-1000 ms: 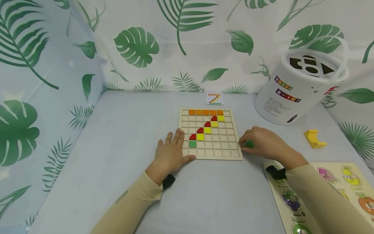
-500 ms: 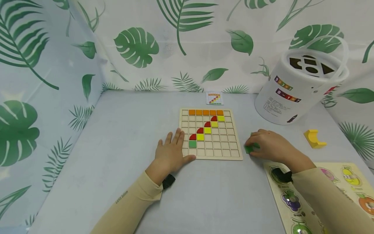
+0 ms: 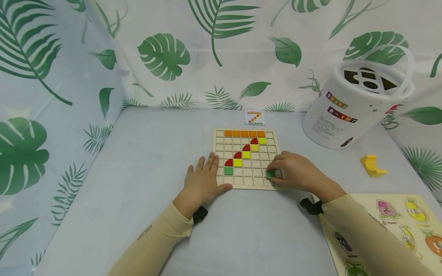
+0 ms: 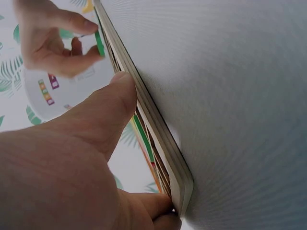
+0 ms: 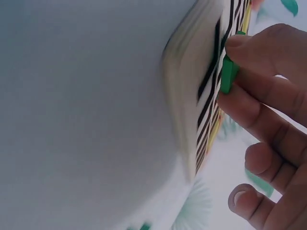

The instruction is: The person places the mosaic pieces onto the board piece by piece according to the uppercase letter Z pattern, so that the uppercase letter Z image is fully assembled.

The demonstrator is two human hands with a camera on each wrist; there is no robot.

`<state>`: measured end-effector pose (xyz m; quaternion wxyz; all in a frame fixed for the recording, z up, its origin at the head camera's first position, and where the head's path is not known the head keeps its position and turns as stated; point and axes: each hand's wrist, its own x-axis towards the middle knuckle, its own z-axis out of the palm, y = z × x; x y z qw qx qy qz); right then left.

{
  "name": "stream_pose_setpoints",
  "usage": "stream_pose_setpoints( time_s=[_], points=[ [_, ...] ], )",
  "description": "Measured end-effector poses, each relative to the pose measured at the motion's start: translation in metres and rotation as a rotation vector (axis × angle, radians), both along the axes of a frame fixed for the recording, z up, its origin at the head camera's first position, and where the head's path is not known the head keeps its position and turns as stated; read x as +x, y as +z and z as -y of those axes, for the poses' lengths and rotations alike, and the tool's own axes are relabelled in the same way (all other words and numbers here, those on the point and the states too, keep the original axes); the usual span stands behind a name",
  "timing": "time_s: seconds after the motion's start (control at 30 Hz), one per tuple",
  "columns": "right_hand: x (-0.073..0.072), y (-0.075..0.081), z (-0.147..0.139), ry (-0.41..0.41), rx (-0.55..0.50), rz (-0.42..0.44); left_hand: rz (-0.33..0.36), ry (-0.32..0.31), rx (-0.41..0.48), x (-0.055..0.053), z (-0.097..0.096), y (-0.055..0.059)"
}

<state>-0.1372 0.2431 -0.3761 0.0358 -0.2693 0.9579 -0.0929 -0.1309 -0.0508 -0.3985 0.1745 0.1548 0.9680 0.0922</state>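
Note:
A square wooden grid board [image 3: 253,180] lies flat on the table. In its cells sit a row of orange squares [image 3: 244,133], a slanting line of red quarter-round tiles [image 3: 237,155] and yellow squares [image 3: 246,155], and one green square [image 3: 228,171]. My left hand [image 3: 202,184] rests at the board's left edge, fingers spread, thumb along the near corner. Over the board's lower right part, my right hand [image 3: 297,172] pinches a small green tile [image 5: 229,74] between thumb and fingertips. The head view shows part of that tile; the fingers cover the rest.
A pattern card [image 3: 254,117] lies behind the board. Back right stands a white bucket [image 3: 335,122] with shaped holes in its lid. A yellow arch-shaped block [image 3: 372,166] lies before it. A fruit puzzle board [image 3: 366,199] lies partly under the right forearm.
The right hand drew back slightly to the right with the green tile, then moved left over the board's lower right cells. The left hand has stayed in place.

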Motion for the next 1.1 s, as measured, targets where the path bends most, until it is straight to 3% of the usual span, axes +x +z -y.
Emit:
stream_pose_setpoints(
  time_s=[0.5, 1.1],
  points=[
    [-0.018, -0.001, 0.073, 0.104, 0.036, -0.094, 0.0, -0.003, -0.014, -0.001, 0.0, 0.007],
    [-0.02, -0.005, 0.08, 0.142, 0.032, -0.112, 0.002, -0.004, -0.029, 0.0, 0.0, 0.004]
  ],
)
